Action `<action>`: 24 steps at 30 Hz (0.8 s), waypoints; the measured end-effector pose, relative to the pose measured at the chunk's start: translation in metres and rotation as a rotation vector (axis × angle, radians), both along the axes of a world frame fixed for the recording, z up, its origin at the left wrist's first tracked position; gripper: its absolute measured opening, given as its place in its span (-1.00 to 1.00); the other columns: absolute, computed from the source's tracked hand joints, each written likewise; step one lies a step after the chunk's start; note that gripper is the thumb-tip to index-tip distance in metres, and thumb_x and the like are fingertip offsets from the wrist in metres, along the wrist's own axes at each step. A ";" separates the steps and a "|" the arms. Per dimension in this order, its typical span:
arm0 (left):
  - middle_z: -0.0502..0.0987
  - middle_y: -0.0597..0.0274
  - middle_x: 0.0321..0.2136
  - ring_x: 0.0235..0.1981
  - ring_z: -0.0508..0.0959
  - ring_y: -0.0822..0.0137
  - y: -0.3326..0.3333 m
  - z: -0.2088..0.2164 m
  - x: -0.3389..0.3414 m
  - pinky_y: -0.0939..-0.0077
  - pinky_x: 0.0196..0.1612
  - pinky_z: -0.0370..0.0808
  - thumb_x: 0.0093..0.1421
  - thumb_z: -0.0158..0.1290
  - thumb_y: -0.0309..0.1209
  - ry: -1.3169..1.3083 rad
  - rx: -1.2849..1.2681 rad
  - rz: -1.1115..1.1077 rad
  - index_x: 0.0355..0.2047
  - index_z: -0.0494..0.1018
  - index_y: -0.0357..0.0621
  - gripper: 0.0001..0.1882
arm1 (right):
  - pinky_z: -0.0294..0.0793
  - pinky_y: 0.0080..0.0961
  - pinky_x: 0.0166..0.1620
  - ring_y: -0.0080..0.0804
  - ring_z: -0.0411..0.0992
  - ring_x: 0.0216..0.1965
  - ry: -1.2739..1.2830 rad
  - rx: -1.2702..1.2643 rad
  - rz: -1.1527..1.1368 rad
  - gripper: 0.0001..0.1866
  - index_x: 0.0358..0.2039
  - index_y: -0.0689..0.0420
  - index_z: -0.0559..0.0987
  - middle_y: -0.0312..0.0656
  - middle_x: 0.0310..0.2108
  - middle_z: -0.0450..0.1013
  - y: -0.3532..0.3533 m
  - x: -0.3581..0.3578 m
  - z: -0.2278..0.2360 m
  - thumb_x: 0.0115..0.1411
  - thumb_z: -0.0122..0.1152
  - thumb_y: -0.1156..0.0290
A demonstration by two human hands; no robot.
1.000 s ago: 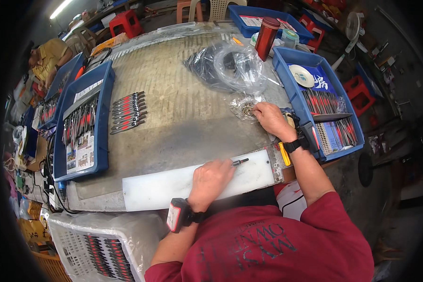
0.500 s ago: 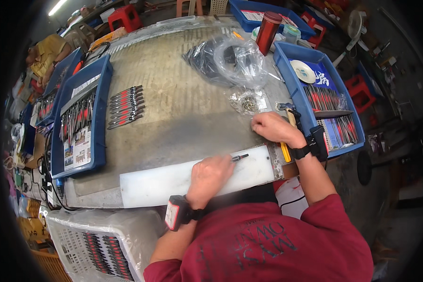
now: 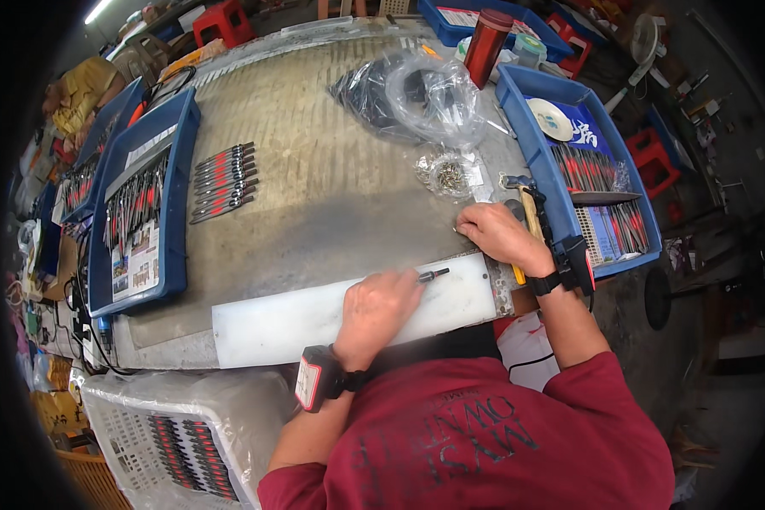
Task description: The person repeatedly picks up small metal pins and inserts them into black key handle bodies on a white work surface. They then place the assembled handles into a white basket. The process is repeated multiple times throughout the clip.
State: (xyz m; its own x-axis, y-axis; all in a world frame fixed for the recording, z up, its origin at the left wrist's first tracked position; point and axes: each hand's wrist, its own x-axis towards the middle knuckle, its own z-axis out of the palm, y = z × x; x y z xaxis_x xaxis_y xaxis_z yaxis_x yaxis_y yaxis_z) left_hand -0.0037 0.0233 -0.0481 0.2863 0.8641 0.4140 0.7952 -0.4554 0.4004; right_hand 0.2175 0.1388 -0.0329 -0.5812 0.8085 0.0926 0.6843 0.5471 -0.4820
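Note:
My left hand [image 3: 380, 308] is closed around a dark pen-shaped tool [image 3: 434, 274] with a silvery collar. The tool's end sticks out to the right, just over a long white plastic board [image 3: 272, 325] at the table's near edge. My fingers hide the rest of it. My right hand [image 3: 499, 233] is past the board's far right corner, thumb and fingertips pinched low over the table. A tiny pale spot shows at those fingertips, too small to name. Beyond that hand, a clear bag of small metal parts [image 3: 448, 178] lies on the table.
Beside my right hand lie a hammer [image 3: 531, 208] and a yellow-handled tool [image 3: 518, 274]. Blue trays [image 3: 183, 183] [image 3: 531, 161] of red-and-black pen-shaped tools flank the table. A row of them [image 3: 223, 181] lies at left. A white basket [image 3: 246, 408] stands below; a red tumbler [image 3: 488, 48] stands far right.
The view has shifted slightly. Both hands keep nearly the same places and grips; a small pale spot now shows at my right fingertips.

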 end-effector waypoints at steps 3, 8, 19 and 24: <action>0.37 0.18 -0.65 -0.61 0.47 0.14 0.000 0.000 0.000 0.26 -0.57 0.43 0.04 0.14 -0.35 0.002 0.001 0.000 -0.46 0.40 -0.08 -0.85 | 0.42 -0.15 -0.28 0.06 0.44 -0.39 -0.011 0.087 0.013 -0.86 -0.53 0.25 0.53 0.07 -0.50 0.45 -0.002 -0.001 -0.006 0.03 0.10 0.44; 0.36 0.18 -0.65 -0.61 0.47 0.14 0.000 -0.001 0.001 0.26 -0.57 0.42 0.04 0.13 -0.36 -0.004 0.004 -0.001 -0.47 0.39 -0.09 -0.85 | 0.41 -0.19 -0.28 0.01 0.43 -0.39 -0.121 0.217 0.047 -0.93 -0.49 0.23 0.50 0.01 -0.51 0.43 -0.003 -0.004 -0.016 0.03 0.13 0.49; 0.34 0.23 -0.65 -0.61 0.47 0.20 0.000 -0.004 0.000 0.29 -0.58 0.41 0.04 0.17 -0.34 0.006 0.025 -0.004 -0.39 0.41 -0.08 -0.81 | 0.37 -0.25 -0.31 -0.01 0.41 -0.38 0.107 -0.099 0.017 -0.87 -0.45 0.27 0.46 0.02 -0.49 0.42 -0.023 -0.010 0.013 0.10 0.04 0.46; 0.36 0.21 -0.65 -0.60 0.47 0.19 0.000 -0.005 0.002 0.29 -0.56 0.43 0.04 0.14 -0.34 0.023 0.043 0.006 -0.43 0.40 -0.09 -0.83 | 0.34 -0.15 -0.24 0.04 0.39 -0.30 0.141 -0.181 0.182 -0.80 -0.43 0.27 0.45 0.05 -0.45 0.41 -0.046 -0.023 0.021 0.12 0.00 0.37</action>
